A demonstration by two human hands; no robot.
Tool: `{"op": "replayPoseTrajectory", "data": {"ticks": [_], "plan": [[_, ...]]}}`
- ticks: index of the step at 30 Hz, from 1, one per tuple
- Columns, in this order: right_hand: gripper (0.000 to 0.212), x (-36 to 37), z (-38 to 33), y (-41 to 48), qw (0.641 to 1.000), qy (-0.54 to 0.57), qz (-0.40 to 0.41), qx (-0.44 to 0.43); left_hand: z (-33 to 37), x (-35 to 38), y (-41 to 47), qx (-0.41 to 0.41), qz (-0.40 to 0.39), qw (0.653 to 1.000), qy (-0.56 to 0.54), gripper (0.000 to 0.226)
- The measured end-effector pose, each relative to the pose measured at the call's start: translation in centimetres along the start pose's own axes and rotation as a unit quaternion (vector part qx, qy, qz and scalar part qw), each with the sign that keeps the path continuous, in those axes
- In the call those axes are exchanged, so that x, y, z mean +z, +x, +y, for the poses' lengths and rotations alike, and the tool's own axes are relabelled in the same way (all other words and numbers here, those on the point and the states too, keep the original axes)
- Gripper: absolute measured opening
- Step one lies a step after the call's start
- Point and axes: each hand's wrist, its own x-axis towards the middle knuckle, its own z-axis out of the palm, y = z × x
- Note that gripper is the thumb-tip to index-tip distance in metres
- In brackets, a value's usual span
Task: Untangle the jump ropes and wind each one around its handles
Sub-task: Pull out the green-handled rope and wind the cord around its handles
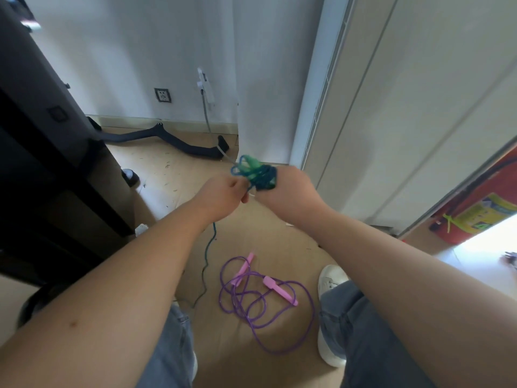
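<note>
A blue-green jump rope is bundled in coils around its green handles, held up at chest height. My right hand grips the wound bundle from the right. My left hand pinches the rope just left of the bundle. A loose tail of that rope hangs below my left wrist and trails onto the floor. A purple jump rope with pink handles lies in loose tangled loops on the wooden floor between my legs.
A dark cabinet stands at the left. A black curved bar lies on the floor by the white wall. Tall pale cupboard doors fill the right. My white shoe stands beside the purple rope.
</note>
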Motion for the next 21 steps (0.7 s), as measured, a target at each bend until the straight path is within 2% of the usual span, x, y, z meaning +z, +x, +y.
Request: {"op": "replayPoseTrajectory", "data": {"ticks": [2,4,6,9,11,13,17,19,21], "plan": [[0.014,-0.4,1.2,0.8,0.998,0.013,0.043,0.046,-0.5,0.4,-0.1,0.000,-0.027,0.999,0.028,0.054],[0.006,-1.0,2.6,1.5,0.995,-0.015,0.067,0.076,-0.6,0.9,-0.3,0.024,-0.046,0.998,0.046,0.055],[0.007,-1.0,3.8,2.0,0.991,-0.071,0.073,0.092,0.2,0.9,-0.8,0.063,-0.051,0.996,0.046,0.053],[0.005,-0.1,4.1,1.8,0.977,-0.191,0.034,0.085,1.3,0.8,-1.4,0.159,-0.084,0.980,0.081,0.047],[0.012,0.8,3.6,1.2,0.965,-0.259,-0.014,0.047,1.9,0.8,-1.9,0.226,-0.096,0.962,0.123,0.046],[0.012,1.5,3.2,0.6,0.956,-0.284,-0.071,-0.009,1.8,0.4,-1.7,0.255,-0.075,0.956,0.128,0.047],[0.004,2.4,2.7,-0.4,0.927,-0.325,-0.139,-0.124,0.2,-0.4,-0.7,0.220,0.010,0.964,0.151,0.058],[0.012,2.9,2.3,-1.0,0.936,-0.273,-0.161,-0.151,-0.7,-0.5,-0.5,0.168,0.018,0.974,0.153,0.062],[0.012,2.9,1.8,-1.4,0.948,-0.216,-0.173,-0.158,-1.2,-0.3,-0.4,0.117,0.006,0.987,0.108,0.062]]}}
